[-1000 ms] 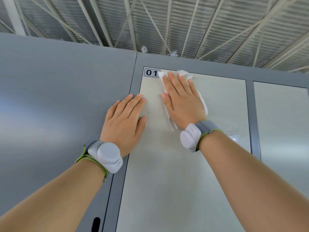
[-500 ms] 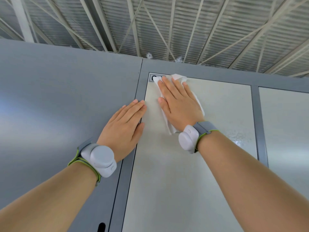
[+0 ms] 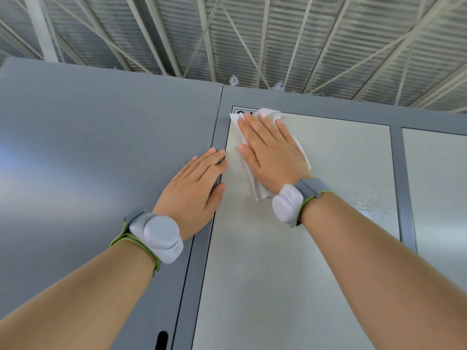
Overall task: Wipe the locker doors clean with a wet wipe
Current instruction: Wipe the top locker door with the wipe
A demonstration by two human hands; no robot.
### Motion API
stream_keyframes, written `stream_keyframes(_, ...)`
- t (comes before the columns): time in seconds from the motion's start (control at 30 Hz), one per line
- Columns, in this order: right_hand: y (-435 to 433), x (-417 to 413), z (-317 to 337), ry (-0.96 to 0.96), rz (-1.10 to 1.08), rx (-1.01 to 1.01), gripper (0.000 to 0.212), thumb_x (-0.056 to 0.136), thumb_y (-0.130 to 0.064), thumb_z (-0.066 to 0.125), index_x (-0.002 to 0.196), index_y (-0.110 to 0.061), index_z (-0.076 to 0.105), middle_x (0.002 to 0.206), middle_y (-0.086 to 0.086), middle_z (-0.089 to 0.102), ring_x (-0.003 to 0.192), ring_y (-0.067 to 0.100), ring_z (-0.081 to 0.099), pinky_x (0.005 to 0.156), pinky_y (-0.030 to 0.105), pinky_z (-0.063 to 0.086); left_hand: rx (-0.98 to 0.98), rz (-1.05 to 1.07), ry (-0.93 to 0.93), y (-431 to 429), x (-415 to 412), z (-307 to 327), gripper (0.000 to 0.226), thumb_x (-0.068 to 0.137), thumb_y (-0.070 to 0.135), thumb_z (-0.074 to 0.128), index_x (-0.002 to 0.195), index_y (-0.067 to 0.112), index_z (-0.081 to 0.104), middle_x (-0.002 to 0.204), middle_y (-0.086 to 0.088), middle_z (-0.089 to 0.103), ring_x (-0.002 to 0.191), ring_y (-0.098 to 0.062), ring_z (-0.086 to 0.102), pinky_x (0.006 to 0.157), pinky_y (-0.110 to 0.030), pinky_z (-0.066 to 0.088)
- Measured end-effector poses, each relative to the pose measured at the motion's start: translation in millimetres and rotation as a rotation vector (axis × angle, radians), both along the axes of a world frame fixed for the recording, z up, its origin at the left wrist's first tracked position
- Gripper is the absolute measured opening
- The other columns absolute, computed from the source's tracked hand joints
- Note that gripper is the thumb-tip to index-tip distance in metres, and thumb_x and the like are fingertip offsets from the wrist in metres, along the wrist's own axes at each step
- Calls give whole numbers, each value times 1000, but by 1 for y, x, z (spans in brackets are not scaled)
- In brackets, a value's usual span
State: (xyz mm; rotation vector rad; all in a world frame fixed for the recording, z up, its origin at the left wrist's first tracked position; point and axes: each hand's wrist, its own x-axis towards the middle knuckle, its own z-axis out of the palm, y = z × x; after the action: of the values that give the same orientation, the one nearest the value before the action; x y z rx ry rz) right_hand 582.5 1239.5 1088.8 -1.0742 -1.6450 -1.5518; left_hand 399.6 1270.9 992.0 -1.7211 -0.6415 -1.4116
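single head view, close, tilted up at locker door [image 3: 290, 261].

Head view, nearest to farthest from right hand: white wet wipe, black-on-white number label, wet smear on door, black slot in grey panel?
1. white wet wipe, under the right hand
2. number label, at fingertips
3. wet smear, right of wrist
4. black slot, far lower left

Setting: large industrial-type hall with a locker area. Evidence: corrugated metal roof [image 3: 328, 46] on exposed steel trusses [image 3: 204, 34] overhead. Bank of pale locker doors [image 3: 341, 160] set in a grey metal frame [image 3: 399, 173], with a partly covered number plate [image 3: 240, 112].
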Motion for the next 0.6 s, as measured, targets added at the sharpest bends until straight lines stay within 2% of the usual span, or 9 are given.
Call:
stream_keyframes(0.2, 1, -5, 1, -19, -11, -9, 67, 98, -46, 6, 157, -24, 27, 163, -5, 25, 150, 24, 22, 123, 41, 7, 50, -24, -51, -4, 6, -6, 44, 101, 26, 40, 132, 2, 60, 139, -8, 55, 136, -26, 43, 111, -29, 32)
stream_keyframes(0.3, 3, -3, -8, -71, 11, -17, 64, 100, -44, 9, 156, -22, 29, 162, -4, 27, 150, 25, 24, 122, 42, 8, 80, -25, -71, -5, 7, -8, 43, 101, 22, 41, 130, -1, 62, 135, -11, 59, 132, -29, 46, 111, -31, 34)
stream_keyframes(0.43, 5, 2, -25, -160, 39, -1, 58, 104, -38, 18, 154, -16, 37, 160, 1, 34, 147, 28, 32, 122, 46, 17, 97, -25, -75, -4, 7, -10, 41, 102, 19, 39, 126, -2, 65, 136, -13, 61, 134, -31, 49, 111, -35, 38)
stream_keyframes(0.6, -1, 11, -27, -246, 39, -49, 57, 102, -34, 19, 155, -19, 33, 161, -2, 30, 149, 26, 28, 122, 43, 12, 99, -39, -78, -3, 6, -10, 41, 101, 19, 38, 124, -2, 66, 136, -13, 62, 134, -32, 50, 110, -35, 38)
